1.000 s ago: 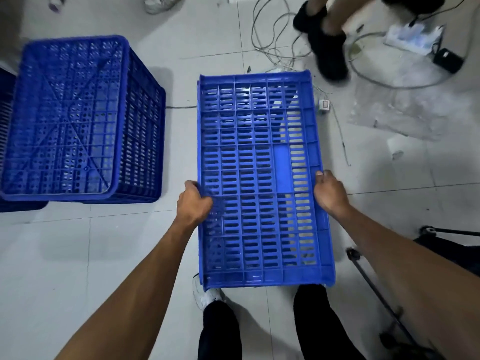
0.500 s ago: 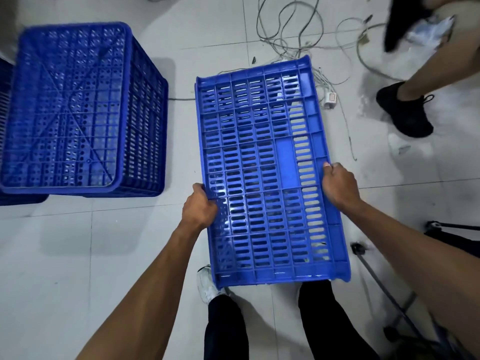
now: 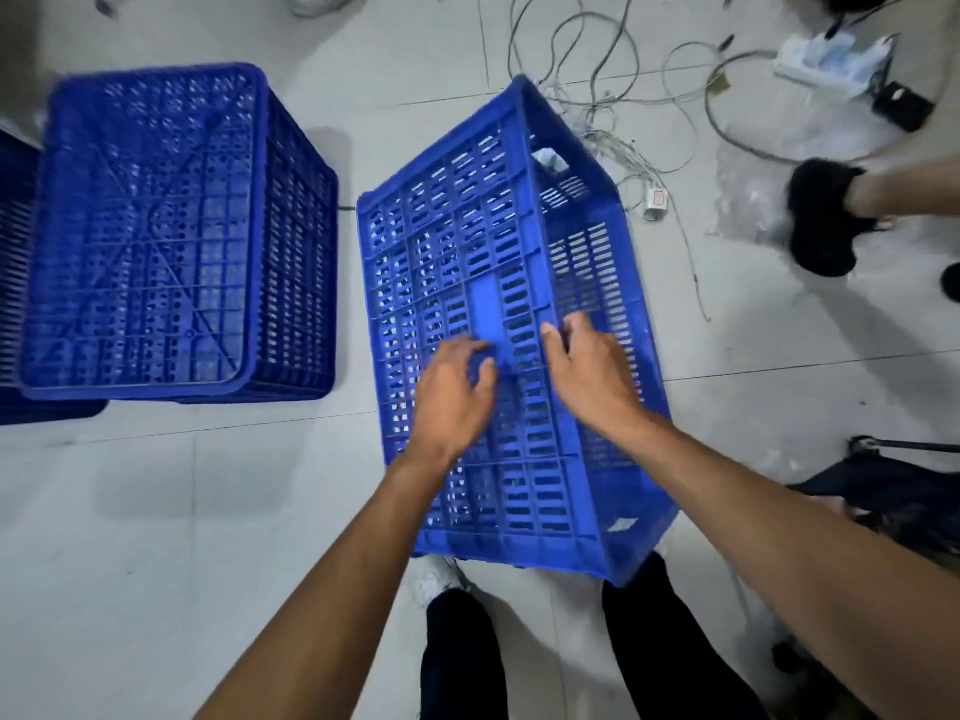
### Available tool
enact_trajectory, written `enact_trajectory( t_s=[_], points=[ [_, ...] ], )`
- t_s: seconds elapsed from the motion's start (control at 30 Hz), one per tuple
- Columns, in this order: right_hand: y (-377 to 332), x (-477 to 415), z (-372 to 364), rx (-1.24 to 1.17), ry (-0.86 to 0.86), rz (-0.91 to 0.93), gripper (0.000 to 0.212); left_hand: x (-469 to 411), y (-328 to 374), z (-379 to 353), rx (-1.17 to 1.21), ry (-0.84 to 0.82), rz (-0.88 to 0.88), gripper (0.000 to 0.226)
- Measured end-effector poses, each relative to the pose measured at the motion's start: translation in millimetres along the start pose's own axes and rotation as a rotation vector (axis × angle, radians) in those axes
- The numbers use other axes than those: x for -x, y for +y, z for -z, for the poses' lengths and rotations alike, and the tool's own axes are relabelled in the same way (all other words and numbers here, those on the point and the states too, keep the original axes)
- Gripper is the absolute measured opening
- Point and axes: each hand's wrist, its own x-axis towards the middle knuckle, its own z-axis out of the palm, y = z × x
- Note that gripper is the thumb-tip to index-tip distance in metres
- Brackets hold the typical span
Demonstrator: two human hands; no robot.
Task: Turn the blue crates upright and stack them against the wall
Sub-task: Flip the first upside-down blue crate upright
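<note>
Pale tiled floor (image 3: 156, 511), cables (image 3: 597, 70) strewn at the far side. The crate (image 3: 467, 283) sits mid-turn in front of the person, tilted, another crate (image 3: 156, 226) waiting upturned at left. Both hands, left (image 3: 452, 397) and right (image 3: 592, 376), lie loosely curled and open on its slatted face, gripping nothing, likely to steady the roll.

Third crate (image 3: 15, 283) cut by left edge; hands motion-blurred

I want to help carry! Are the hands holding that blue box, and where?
It cannot be told for sure: both the left hand and right hand lie over the slatted side of the blue plastic crate, fingers loosely curled.
</note>
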Motion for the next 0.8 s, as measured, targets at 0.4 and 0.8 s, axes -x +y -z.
enact_trajectory(
  t_s=[0.4, 0.8],
  points=[
    [-61.9, -20.2, -36.6, -0.076, -0.354, -0.049, 0.039, 18.0, -6.8, 9.9, -0.074, -0.037, 0.114, 0.073],
    [0.9, -27.9, -64.3, -0.151, -0.408, -0.292, 0.052, -8.1, -86.6, 46.1, -0.207, 0.187, 0.358, 0.019]
  ],
)
